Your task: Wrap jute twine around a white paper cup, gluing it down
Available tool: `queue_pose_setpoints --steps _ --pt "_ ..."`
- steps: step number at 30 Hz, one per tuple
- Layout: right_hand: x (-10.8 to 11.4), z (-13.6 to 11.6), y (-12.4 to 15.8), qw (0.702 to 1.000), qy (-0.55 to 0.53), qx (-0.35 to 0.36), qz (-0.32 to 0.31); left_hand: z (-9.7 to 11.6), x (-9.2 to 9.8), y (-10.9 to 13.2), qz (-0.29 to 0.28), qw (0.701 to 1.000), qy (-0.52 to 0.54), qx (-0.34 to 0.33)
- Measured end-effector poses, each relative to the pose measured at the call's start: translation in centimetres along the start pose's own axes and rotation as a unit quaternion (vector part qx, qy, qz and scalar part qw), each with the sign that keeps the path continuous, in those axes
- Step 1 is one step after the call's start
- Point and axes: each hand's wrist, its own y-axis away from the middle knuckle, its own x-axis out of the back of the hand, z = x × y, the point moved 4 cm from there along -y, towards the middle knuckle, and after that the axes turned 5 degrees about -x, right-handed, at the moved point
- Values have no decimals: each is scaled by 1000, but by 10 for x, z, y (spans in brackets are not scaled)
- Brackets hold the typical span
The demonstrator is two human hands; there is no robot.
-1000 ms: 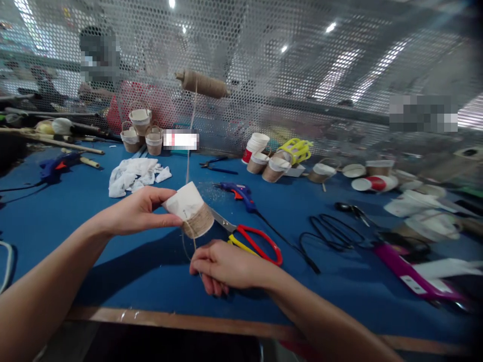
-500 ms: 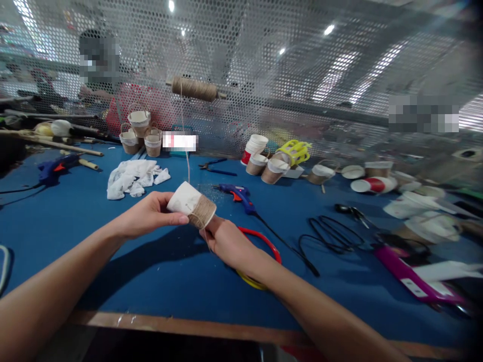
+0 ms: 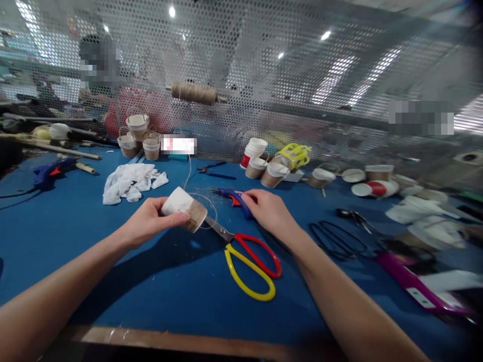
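Observation:
My left hand grips a white paper cup lying on its side, its lower part wound with brown twine. A loose loop of that twine runs up toward the twine spool hung on the mesh screen. My right hand rests on the blue glue gun on the blue table, fingers curled over its body. Red and yellow scissors lie between my hands, blades pointing at the cup.
Twine-wrapped cups stand at the back left, more cups at the back middle. A white cloth, blue pliers, another glue gun, black cable and a purple tool lie around. A person sits behind the mesh.
My right hand let go of the twine below the cup and moved up and right onto the blue glue gun. The twine now hangs slack, and the scissors show in full.

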Motion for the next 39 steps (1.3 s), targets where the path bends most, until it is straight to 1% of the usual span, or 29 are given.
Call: queue_pose_setpoints --steps 1,3,5,7,9,12,14,17,18,19,20,21,23,25,27,28,30,33,36,39 --pt "-3 8 -9 1000 10 -30 3 0 -1 0 -1 1000 -2 0" --pt "-14 20 -24 998 17 -63 -25 1 -2 1 -1 1000 -17 -4" --pt "-26 27 -34 995 8 -79 -55 1 -3 1 -3 999 -37 -11" --pt "-34 30 -39 993 -15 -92 -69 1 -3 1 -4 999 -49 -18" --pt "-36 30 -40 991 -50 -107 -67 0 -2 0 -6 998 -51 -26" --pt "-27 27 -32 983 -130 -121 -45 0 -3 0 -11 998 -55 -34" --pt "-16 22 -21 973 -201 -109 -28 0 -3 0 -14 997 -66 -36" --pt "5 10 5 951 -300 -66 -19 1 -4 0 -16 995 -91 -42" --pt "11 6 15 941 -333 -54 -26 0 -5 0 -17 994 -100 -47" --pt "15 2 24 921 -384 -46 -51 0 -5 0 -17 992 -110 -51" --pt "17 -3 34 911 -402 -40 -85 0 -5 -1 -17 991 -119 -56" --pt "19 -8 42 910 -405 -26 -87 -1 -5 -1 -16 990 -126 -61" --pt "21 -17 56 915 -398 5 -68 -1 -5 -2 -14 989 -132 -70" --pt "15 -26 66 912 -400 40 -82 -2 -5 -2 -9 988 -134 -73" --pt "7 -31 72 909 -403 54 -95 -2 -5 -2 -4 988 -137 -70" --pt "3 -32 73 911 -399 55 -92 -1 -5 -2 -4 988 -139 -68" --pt "-3 -29 75 921 -379 53 -65 0 -6 -2 -6 987 -146 -65" --pt "-8 -25 76 934 -346 85 -43 1 -7 0 -9 985 -161 -66" --pt "-12 -24 78 936 -328 122 -51 3 -7 0 -3 982 -174 -68" --pt "-13 -24 81 935 -326 126 -53 4 -7 1 1 981 -178 -70"
